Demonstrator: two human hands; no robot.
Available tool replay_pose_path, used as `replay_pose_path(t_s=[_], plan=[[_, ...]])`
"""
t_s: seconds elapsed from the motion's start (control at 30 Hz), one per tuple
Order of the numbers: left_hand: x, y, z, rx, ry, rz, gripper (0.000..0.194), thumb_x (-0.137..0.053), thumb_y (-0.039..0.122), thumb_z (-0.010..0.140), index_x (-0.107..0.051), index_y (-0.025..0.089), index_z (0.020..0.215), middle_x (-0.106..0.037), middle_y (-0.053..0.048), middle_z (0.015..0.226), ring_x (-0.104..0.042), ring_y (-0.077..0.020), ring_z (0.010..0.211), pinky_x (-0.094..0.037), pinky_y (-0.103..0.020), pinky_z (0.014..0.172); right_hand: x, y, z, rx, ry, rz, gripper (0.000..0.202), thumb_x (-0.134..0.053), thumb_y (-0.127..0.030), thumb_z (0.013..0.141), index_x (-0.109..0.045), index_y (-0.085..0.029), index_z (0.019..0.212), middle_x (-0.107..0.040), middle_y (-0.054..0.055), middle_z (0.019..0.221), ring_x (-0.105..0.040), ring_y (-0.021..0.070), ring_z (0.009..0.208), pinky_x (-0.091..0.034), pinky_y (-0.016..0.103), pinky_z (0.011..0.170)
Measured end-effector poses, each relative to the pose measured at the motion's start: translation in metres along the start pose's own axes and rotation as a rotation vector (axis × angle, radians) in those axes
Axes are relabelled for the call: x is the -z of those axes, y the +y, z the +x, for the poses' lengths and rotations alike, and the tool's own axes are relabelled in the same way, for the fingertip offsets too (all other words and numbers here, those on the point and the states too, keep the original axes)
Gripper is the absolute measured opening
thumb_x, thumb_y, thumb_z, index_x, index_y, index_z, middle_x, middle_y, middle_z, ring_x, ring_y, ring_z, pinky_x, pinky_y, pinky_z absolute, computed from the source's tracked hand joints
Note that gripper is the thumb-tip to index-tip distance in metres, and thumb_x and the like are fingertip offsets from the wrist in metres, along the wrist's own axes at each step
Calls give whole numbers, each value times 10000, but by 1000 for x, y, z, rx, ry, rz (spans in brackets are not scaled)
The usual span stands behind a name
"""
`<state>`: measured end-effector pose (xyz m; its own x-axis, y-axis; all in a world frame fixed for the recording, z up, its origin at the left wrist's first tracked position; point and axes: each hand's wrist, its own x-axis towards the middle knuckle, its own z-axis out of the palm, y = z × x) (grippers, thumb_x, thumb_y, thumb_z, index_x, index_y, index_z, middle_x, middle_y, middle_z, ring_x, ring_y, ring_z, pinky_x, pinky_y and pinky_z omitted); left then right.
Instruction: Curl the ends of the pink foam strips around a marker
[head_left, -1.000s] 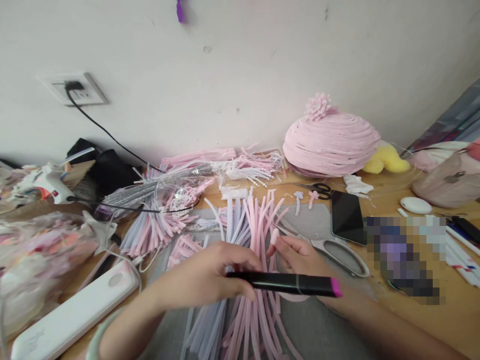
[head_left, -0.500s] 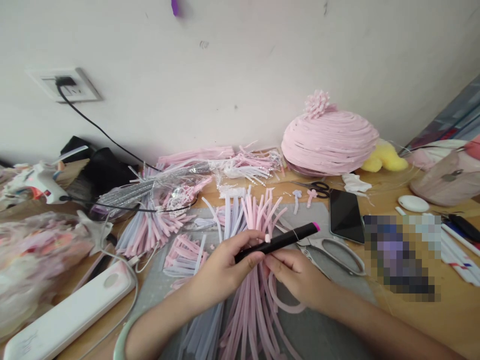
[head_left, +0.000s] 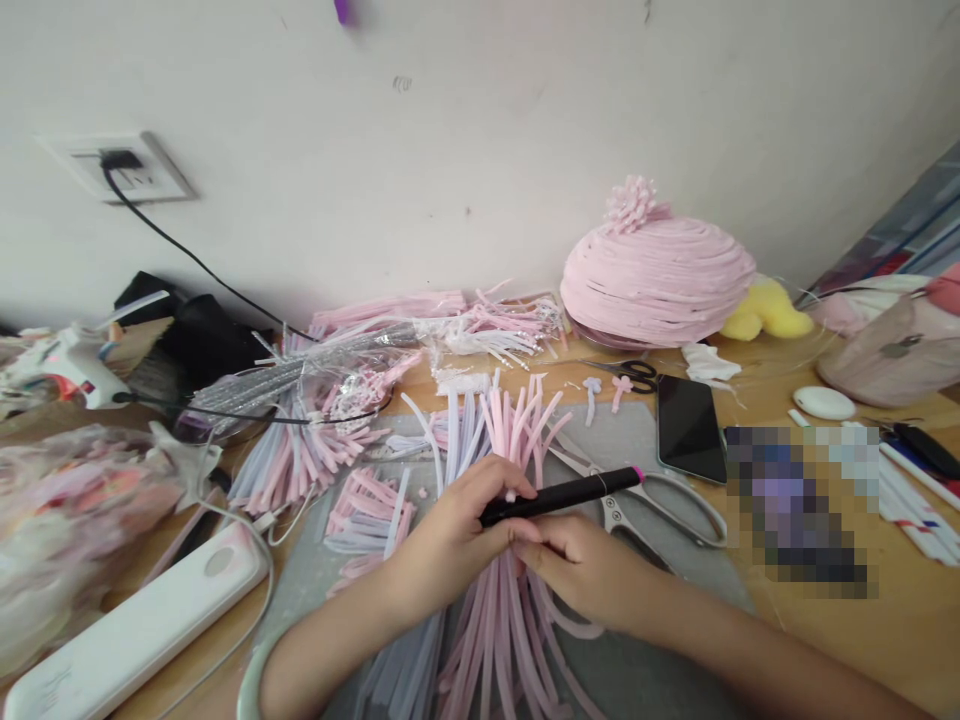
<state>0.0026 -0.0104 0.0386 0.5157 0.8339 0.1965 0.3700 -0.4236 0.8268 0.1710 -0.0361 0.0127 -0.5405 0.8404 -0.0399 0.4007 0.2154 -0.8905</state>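
My left hand point(head_left: 476, 515) is closed round a black marker point(head_left: 574, 494) with a magenta end, which points right and slightly up. A small pink tip shows by my left fingers, against the marker. My right hand point(head_left: 577, 560) is pinched just under the marker, its fingertips meeting my left thumb. From it a pink pipe cleaner point(head_left: 574, 625) seems to curve down and right; the pinched part is hidden. Below both hands lies a bundle of long pink pipe cleaners point(head_left: 495, 640), with grey-blue pipe cleaners point(head_left: 401, 660) to its left.
Large scissors point(head_left: 679, 505) lie right of my hands on a grey mat point(head_left: 634, 425), near a phone point(head_left: 690, 425). Short cut pieces point(head_left: 364, 510) are on the left, beside a white power bank point(head_left: 150, 625). A pink wound dome point(head_left: 660, 285) stands against the wall.
The marker has tilted closer to level, its magenta end dropping. My right hand has moved slightly left, closer to my left thumb. The pink tip by the marker is now mostly covered by fingers.
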Motion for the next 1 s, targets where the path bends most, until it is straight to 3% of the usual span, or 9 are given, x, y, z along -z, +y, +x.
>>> replay_pose_path(t_s=[0.2,0.4,0.53,0.67,0.77,0.9,1.0], plan=[[4,-8,0,16,185,33,164,-659,261,730,-675,191,878,-718,-31,868,-660,-161,798,-503,-237,747,4,-3,-3,-39,19,-85,374,-344,-379,908,-484,-151,647,-507,-25,598,-440,84,549,-290,208,517],[7,-12,3,-109,136,90,168,-598,168,776,-701,190,906,-707,-59,994,-657,-182,916,-506,-273,837,12,-8,-5,-54,22,-188,348,-370,-343,897,-469,-155,621,-431,-43,545,-390,74,512,-256,208,490],[9,-9,3,-31,149,142,238,-610,136,757,-673,177,983,-722,-55,928,-671,-170,838,-519,-250,777,24,-17,-8,-17,9,-310,330,-364,-301,907,-561,-156,686,-513,-22,585,-426,85,530,-278,210,503],[10,1,0,-19,41,181,240,-583,102,760,-660,176,975,-716,-44,905,-658,-158,826,-501,-234,760,42,-23,-11,127,63,-540,276,-394,-289,909,-638,-184,833,-590,17,734,-524,118,658,-328,227,598],[15,12,-1,-18,-89,134,222,-578,106,764,-653,169,962,-707,-42,891,-646,-146,825,-485,-215,754,58,-25,-9,169,56,-621,288,-429,-348,897,-674,-205,857,-567,18,723,-525,115,637,-329,228,588],[24,23,-4,79,-258,-94,164,-620,135,745,-676,174,895,-710,-22,822,-643,-120,744,-474,-178,691,71,-20,1,237,-50,-461,277,-469,-347,879,-705,-202,883,-575,19,724,-533,94,634,-352,197,578],[25,23,-6,226,-256,-377,145,-663,130,700,-693,167,837,-711,-17,753,-637,-115,672,-472,-169,617,63,-10,9,283,-96,-288,328,-444,-350,888,-707,-156,859,-600,33,712,-547,97,640,-381,189,589]])
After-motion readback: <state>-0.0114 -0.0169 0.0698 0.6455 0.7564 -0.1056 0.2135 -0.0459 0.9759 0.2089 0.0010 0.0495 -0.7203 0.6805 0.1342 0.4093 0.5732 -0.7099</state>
